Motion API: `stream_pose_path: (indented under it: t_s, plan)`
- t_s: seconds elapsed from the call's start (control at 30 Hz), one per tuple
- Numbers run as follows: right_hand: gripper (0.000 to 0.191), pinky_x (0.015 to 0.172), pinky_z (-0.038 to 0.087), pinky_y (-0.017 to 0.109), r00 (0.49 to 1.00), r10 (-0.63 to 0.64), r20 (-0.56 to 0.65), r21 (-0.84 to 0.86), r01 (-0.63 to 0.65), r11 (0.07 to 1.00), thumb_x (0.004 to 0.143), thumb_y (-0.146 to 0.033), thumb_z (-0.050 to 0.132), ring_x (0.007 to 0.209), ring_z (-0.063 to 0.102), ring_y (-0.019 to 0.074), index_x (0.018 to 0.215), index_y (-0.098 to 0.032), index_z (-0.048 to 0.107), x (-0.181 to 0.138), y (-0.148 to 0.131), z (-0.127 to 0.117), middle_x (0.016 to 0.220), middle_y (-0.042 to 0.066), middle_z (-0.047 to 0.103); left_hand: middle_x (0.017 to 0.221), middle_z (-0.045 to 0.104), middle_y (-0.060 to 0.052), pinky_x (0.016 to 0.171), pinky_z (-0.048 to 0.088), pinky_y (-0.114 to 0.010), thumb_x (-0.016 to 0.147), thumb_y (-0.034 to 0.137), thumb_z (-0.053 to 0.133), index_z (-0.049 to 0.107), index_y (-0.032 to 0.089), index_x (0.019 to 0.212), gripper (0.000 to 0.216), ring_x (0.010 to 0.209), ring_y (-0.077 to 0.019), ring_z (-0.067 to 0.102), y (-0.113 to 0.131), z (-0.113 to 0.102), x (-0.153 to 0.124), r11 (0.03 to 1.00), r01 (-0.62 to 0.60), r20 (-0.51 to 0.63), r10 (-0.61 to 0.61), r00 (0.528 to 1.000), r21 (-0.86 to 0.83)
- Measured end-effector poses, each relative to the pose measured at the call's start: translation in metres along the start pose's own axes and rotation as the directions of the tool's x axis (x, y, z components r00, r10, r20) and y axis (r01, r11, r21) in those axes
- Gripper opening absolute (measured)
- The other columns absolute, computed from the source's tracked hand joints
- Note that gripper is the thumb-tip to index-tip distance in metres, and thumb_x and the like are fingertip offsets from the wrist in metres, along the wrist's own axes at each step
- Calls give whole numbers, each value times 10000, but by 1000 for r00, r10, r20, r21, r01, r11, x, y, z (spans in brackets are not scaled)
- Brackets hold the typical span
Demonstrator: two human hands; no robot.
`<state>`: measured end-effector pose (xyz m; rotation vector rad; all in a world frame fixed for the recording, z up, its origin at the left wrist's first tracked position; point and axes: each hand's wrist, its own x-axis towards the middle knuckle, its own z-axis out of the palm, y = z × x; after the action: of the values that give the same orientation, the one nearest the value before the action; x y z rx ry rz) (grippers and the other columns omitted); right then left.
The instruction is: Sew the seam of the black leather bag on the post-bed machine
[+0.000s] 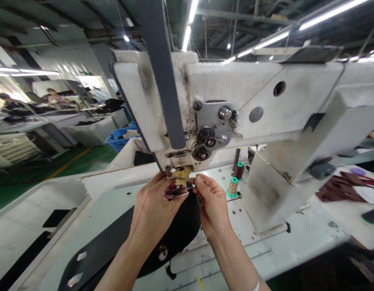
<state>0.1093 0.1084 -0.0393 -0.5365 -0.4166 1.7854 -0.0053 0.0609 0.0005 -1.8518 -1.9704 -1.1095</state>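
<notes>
Both my hands are raised under the head of a large white sewing machine, around the needle area. My left hand is closed around what looks like a pair of thread snips, a slim shiny metal tool pointing right. Thumb and fingertips of my right hand pinch together close to the tool's tip; what they hold is too small to make out. A yellowish piece hangs at the presser foot, just above the fingers. Below my hands lies a black panel with cut-out holes, partly hidden by my left forearm.
Two thread spools, one dark brown and one tan, stand right of the needle. A white bin with black pieces is at the left, a blue basket behind. Brown pieces lie at right. People sit at far-left tables.
</notes>
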Motion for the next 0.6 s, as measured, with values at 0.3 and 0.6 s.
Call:
stream_pose_path:
  t_s: [0.3,0.6]
  plan:
    - [337,672,535,242,1000,-12,7,-27,12,1000,606,-313,936,670,655,118,845,-159,756,1,3,-4,811,39,770,1003,691,-5,672,489,-251,778,231,686,688,236,917,139,815,-170,686,8,7,-5,996,1,-39,3,999,85]
    - [339,582,490,145,999,-10,-30,-26,9,1000,580,-266,951,592,588,52,841,-149,769,-1,1,-2,804,26,771,811,631,44,583,426,-209,841,277,648,623,221,883,75,608,-84,574,4,-3,-3,962,245,-173,-264,949,-123]
